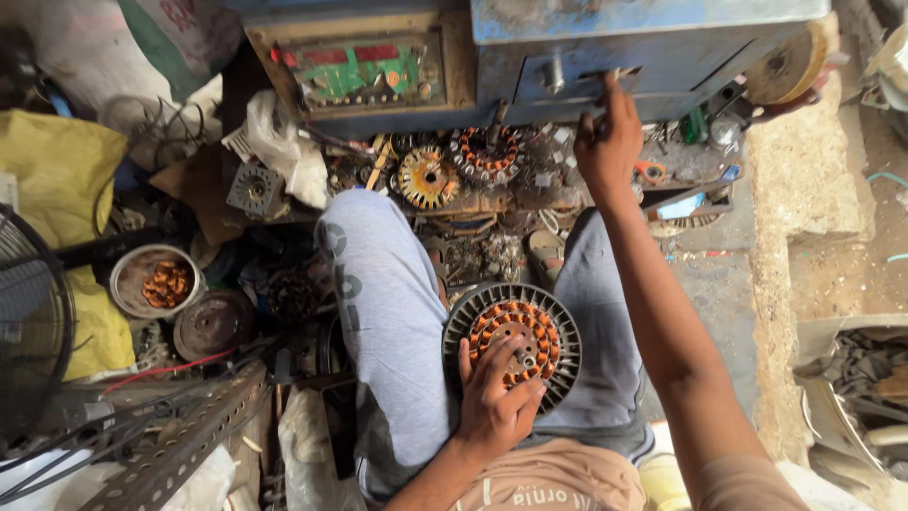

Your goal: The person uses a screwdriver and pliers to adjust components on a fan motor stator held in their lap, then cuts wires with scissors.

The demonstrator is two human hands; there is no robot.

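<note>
My left hand grips a round fan motor stator with copper windings and a grey finned rim, resting between my knees in grey trousers. My right hand reaches forward to the front of a blue metal machine, fingers at a slot on its panel; whether it grips anything there I cannot see. Below that hand lie other stators with orange and copper windings on a cluttered ledge.
A metal bowl with copper wire sits at left beside a round dark motor cover. A fan grille stands at the far left, perforated metal strips lie bottom left, and a concrete ledge runs at right.
</note>
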